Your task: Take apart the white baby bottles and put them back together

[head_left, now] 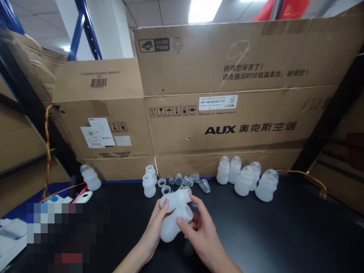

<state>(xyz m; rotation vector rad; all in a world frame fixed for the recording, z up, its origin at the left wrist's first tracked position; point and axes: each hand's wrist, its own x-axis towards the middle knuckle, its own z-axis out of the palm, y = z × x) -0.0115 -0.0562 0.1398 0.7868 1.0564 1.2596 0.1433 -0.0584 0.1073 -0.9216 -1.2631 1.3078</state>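
Two frosted white baby bottles [172,227] without caps lie one above the other between my hands, tilted with their open necks to the right. My left hand [155,227] grips them from the left, its thumb over the upper bottle [172,201]. From the right, my right hand [205,223] has its thumb on the lower bottle and its index finger at the upper one's neck; its other fingers are partly hidden. Just beyond lie screw rings [165,189], a nipple [171,180] and several clear caps [204,185]. Two more open bottles [149,185] stand upright behind on the left.
Several capped bottles [266,185] stand at the back right, and one capped bottle [91,178] at the back left. A cardboard sheet [182,125] walls off the black table [270,235]. Wires [47,151] hang by the left post.
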